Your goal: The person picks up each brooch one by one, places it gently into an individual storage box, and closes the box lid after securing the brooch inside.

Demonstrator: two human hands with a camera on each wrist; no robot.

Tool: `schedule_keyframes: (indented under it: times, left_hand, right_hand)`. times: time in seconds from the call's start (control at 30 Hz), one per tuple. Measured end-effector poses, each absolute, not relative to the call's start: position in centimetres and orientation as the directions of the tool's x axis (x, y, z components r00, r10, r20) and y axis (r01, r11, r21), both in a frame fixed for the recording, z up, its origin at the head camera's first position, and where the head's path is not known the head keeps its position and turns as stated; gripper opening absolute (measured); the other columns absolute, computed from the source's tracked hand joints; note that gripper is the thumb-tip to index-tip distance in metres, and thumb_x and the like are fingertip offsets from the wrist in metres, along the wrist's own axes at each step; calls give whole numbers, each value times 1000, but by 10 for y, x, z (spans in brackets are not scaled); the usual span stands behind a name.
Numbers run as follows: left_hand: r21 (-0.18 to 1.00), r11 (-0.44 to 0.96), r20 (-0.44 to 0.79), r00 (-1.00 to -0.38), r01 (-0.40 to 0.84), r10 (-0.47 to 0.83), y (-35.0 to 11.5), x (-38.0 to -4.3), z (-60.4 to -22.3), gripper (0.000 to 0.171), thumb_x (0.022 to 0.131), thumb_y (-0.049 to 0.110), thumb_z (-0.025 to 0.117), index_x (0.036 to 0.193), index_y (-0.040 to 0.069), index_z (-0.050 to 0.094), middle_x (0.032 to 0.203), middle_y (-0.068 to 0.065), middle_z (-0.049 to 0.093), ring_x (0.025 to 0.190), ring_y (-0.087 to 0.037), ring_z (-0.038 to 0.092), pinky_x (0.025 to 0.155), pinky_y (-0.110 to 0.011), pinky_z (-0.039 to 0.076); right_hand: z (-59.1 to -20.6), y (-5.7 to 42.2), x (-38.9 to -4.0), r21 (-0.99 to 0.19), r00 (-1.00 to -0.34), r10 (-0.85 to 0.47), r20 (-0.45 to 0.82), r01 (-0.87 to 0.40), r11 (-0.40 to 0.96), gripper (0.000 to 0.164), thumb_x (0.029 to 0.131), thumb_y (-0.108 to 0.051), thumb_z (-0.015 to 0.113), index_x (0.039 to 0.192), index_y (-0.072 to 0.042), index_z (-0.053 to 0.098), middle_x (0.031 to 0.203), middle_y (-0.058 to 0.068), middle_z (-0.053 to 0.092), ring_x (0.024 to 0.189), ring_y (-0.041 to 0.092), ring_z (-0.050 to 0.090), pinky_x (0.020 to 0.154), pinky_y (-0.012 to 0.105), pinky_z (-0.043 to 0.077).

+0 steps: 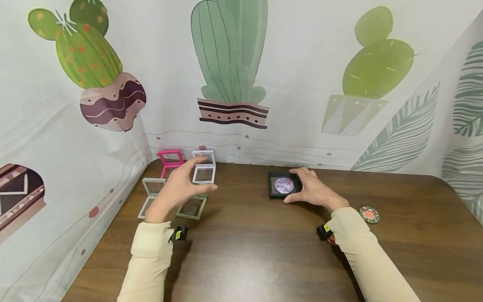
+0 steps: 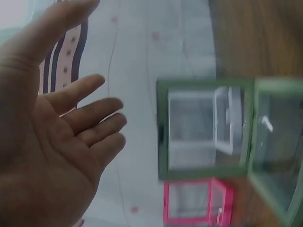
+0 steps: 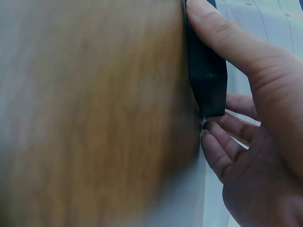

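Observation:
My right hand [image 1: 315, 191] grips a square black display case [image 1: 274, 194] at its right end, thumb on the near side and fingers on the far side. Behind its window shows a round purple-and-white disc [image 1: 284, 185]. In the right wrist view the dark edge of the case [image 3: 207, 75] lies between thumb and fingers. My left hand [image 1: 179, 186] is held over the left part of the table, thumb and fingers spread, holding nothing. Just beyond it in the left wrist view is an opened green display frame [image 2: 162, 132], its two halves hinged apart.
At the back left stand opened pink [image 1: 171, 165], lavender-white [image 1: 204, 166] and pale grey [image 1: 151, 195] frames. A round green disc with a red figure [image 1: 369, 214] lies right of my right wrist. My right sleeve partly covers a red disc [image 1: 331, 241]. A printed cloth [image 1: 302, 105] hangs behind the table.

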State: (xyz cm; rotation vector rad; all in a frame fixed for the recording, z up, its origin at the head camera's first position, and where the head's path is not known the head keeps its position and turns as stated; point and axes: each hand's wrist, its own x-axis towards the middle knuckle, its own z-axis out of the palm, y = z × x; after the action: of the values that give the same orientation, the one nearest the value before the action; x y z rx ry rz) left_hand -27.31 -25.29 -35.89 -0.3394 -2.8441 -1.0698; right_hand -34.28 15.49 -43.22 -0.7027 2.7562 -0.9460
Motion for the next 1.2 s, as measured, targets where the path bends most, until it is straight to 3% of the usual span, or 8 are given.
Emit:
schedule_keyframes:
  times: [0.37,0.57,0.73,1.2]
  left_hand:
    - [617,762,135,-980,198,145,-289,-270,-364,77,87,44,89,148,9,59,148,-23,59,137,-47,53,113,-64,41]
    - [632,753,80,-982,181,168,-300,-268,-366,64,90,29,86,143,3,62,140,-26,64,125,-45,63,106,-61,49]
    - [633,757,59,-985,162,161,-305,-266,-366,55,94,17,80,142,-4,60,137,-30,65,126,-45,64,106,-61,49]
    - [584,793,79,-985,173,156,-308,-268,-373,30,98,4,72,126,-7,70,116,-26,74,111,-43,72,95,-60,56]
  right_hand:
    - [-433,174,-343,-608,-893,-449,-21,-345,715,108,80,-47,94,158,2,38,156,25,40,135,42,38,111,64,40]
    - [-433,183,-343,-594,-897,-441,-21,-344,728,107,82,-47,92,159,4,37,156,27,39,136,45,37,112,66,38]
    - [-432,190,-342,-588,-902,-432,-15,-342,733,107,81,-48,92,158,4,38,155,27,40,134,45,37,112,67,38]
    - [-432,218,-341,-590,-918,-395,-40,-297,751,108,84,-49,90,159,4,34,159,29,34,141,50,30,113,71,32]
